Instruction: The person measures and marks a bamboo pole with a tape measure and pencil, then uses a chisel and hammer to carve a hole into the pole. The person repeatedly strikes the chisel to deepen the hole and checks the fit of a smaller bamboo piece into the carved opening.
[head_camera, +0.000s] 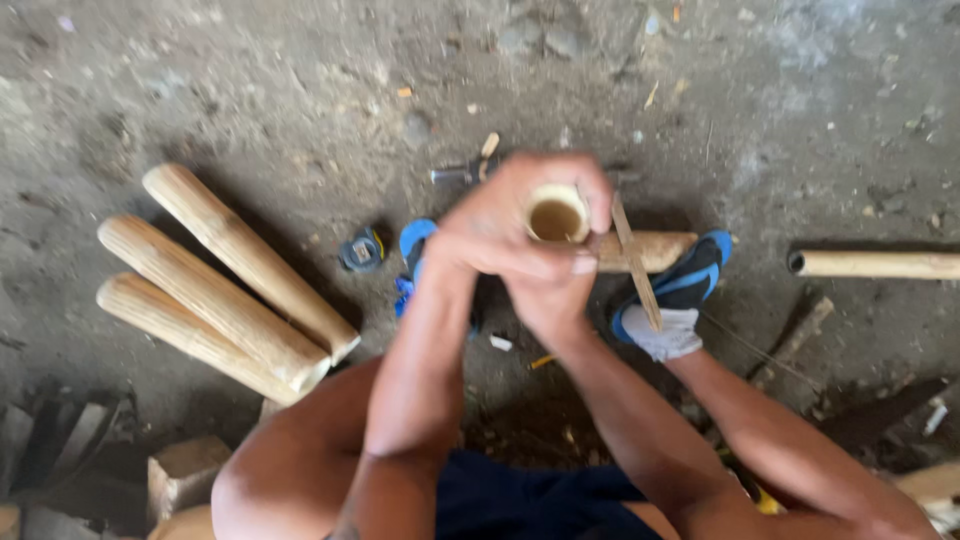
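Note:
An upright bamboo tube shows its open, hollow end to the camera. My left hand wraps around it from the left and over the top. My right hand clasps it from below, with its thumb pressed across the left hand's fingers. A thin bamboo strip slants down just right of the hands; whether a finger holds it is unclear. Behind the hands a short bamboo piece lies crosswise between my two blue shoes.
Three thick bamboo lengths lie side by side on the dirt floor at the left. A small tape measure sits near the left shoe. A metal tool lies beyond the hands. A bamboo pole lies at the right, and wooden blocks at the lower left.

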